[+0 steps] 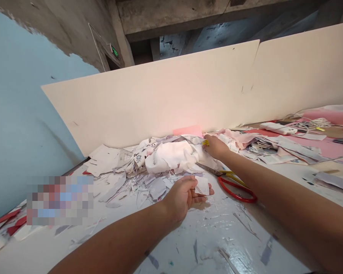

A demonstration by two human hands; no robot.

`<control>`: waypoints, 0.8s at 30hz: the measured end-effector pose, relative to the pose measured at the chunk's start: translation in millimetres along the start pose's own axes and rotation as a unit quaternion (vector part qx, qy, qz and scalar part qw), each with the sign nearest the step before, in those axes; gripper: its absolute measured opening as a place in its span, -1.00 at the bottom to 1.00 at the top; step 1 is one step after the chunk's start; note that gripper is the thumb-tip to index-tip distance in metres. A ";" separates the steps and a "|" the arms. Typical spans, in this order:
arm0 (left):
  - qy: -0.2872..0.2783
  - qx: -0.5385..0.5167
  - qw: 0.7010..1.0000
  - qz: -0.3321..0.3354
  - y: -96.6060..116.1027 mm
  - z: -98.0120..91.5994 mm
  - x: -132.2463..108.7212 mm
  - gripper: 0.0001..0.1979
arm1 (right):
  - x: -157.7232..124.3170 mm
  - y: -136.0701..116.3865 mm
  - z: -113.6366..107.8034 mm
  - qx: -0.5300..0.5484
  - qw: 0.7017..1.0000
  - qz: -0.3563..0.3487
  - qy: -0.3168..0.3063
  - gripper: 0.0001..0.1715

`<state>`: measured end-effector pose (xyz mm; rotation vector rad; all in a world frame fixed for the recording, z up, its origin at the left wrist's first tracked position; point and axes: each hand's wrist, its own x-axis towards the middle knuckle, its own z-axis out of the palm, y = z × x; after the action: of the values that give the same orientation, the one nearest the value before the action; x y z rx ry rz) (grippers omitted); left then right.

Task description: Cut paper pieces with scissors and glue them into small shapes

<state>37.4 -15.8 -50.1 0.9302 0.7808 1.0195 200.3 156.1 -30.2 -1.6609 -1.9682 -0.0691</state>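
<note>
My left hand [184, 195] rests palm up on the white table and its fingers curl round a small white paper piece [202, 185]. My right hand [215, 146] reaches farther back to the pile of white cloth and paper scraps [174, 156]; its fingers are closed on a small yellow thing [205, 142] that I cannot name. Red-handled scissors [234, 186] lie on the table between my two arms, blades pointing toward the pile.
A cream board [165, 95] stands upright behind the pile. Stacked printed sheets [274, 146], a white power strip with cables [280, 128] and pink fabric [331, 146] lie at the right. Paper offcuts litter the glossy white table [211, 236]. A blue wall is at the left.
</note>
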 end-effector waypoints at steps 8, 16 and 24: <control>-0.001 -0.003 1.000 -0.001 0.0 1.1 0.4 -0.85 | -1.9 8.8 -9.5 0.026 1.000 -0.003 0.006 -0.61; -0.003 -0.015 1.000 -0.005 0.2 -0.6 0.8 -0.80 | -16.1 -2.0 -33.7 0.057 0.998 0.002 0.014 -0.41; 0.035 -0.056 0.997 0.031 1.0 -2.3 4.6 -0.67 | -117.6 -32.4 -68.0 0.095 0.968 -0.214 -0.092 -0.57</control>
<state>36.6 -10.6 -50.6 0.8296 0.7499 1.1438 205.2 17.4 -14.7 -1.1365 -2.3639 0.1145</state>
